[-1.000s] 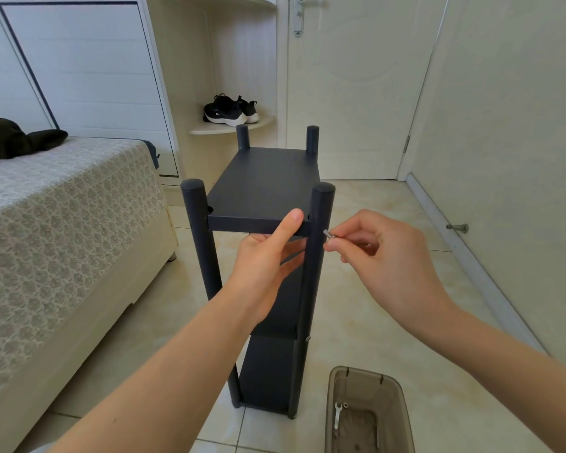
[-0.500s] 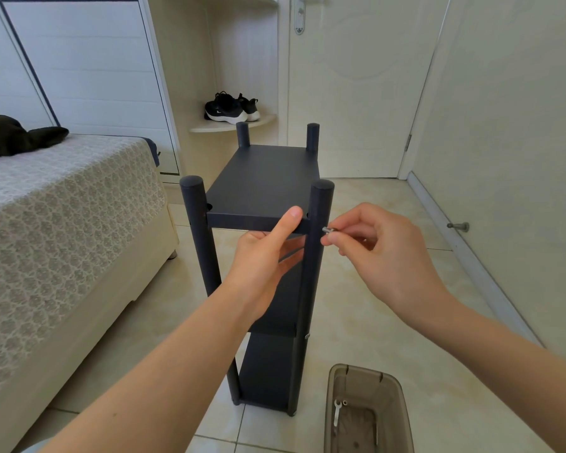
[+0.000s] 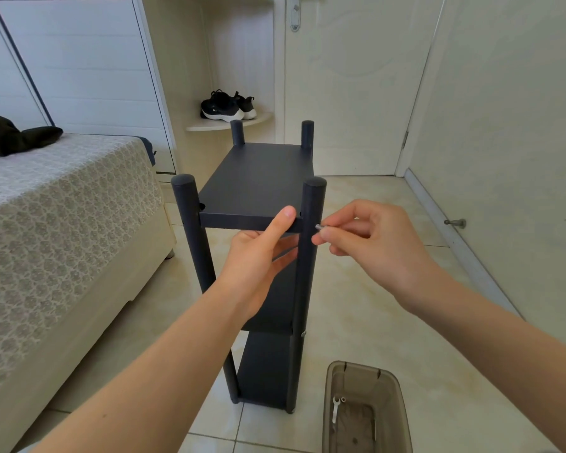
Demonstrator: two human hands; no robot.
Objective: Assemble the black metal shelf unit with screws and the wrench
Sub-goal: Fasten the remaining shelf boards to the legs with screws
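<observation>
At frame centre the black shelf unit (image 3: pixel 258 184) stands on the floor. The left hand (image 3: pixel 258 256) grips its top shelf edge; the right hand (image 3: pixel 370 243) pinches a screw (image 3: pixel 318 227) against the near right post (image 3: pixel 309 256).

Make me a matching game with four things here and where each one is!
Things:
1. shoes
2. wrench
3. screw
4. top shelf

Places:
A. in the brown box on the floor
B. pinched by the right hand against a post
C. gripped by the left hand
D. on the corner shelf by the door

Pairs: 1-D, 2-A, 3-B, 4-C
</observation>
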